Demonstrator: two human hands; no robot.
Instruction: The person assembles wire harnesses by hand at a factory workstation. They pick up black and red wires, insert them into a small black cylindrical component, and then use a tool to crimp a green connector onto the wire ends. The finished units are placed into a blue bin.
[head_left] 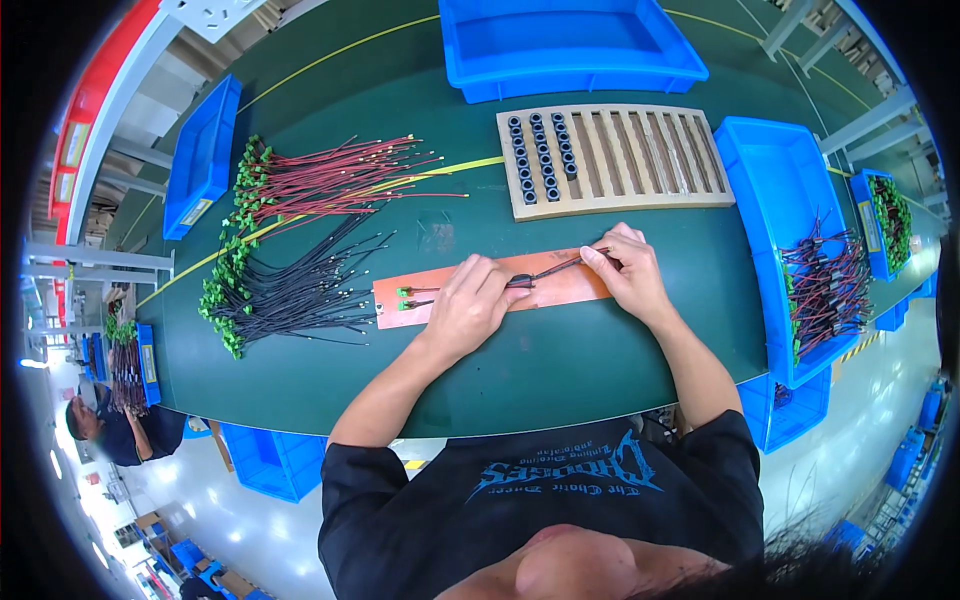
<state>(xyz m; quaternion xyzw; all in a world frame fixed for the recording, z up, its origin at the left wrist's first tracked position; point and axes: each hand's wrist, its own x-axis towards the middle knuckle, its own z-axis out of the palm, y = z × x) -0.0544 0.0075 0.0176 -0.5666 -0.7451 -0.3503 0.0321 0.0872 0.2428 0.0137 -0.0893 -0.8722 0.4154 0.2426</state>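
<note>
An orange-brown board (pixel 560 287) lies on the green table under both hands. My left hand (pixel 468 308) is closed over a pair of wires, thumb and fingertips at a small black sleeve-like piece (pixel 521 281). Left of that hand, two green connectors (pixel 404 293) rest on the board at the wires' ends. A dark cable (pixel 557 268) runs from the black piece to my right hand (pixel 625 268), which is closed in a pinch on it. The cable's far end is partly hidden by the fingers.
Red wires (pixel 330 172) and black wires (pixel 300 285) with green connectors lie at left. A slotted wooden rack (pixel 625 202) holds several black cylindrical parts. Blue bins stand behind (pixel 575 80), at left (pixel 200 160) and at right (pixel 765 165), the right one holding wire assemblies (pixel 828 275).
</note>
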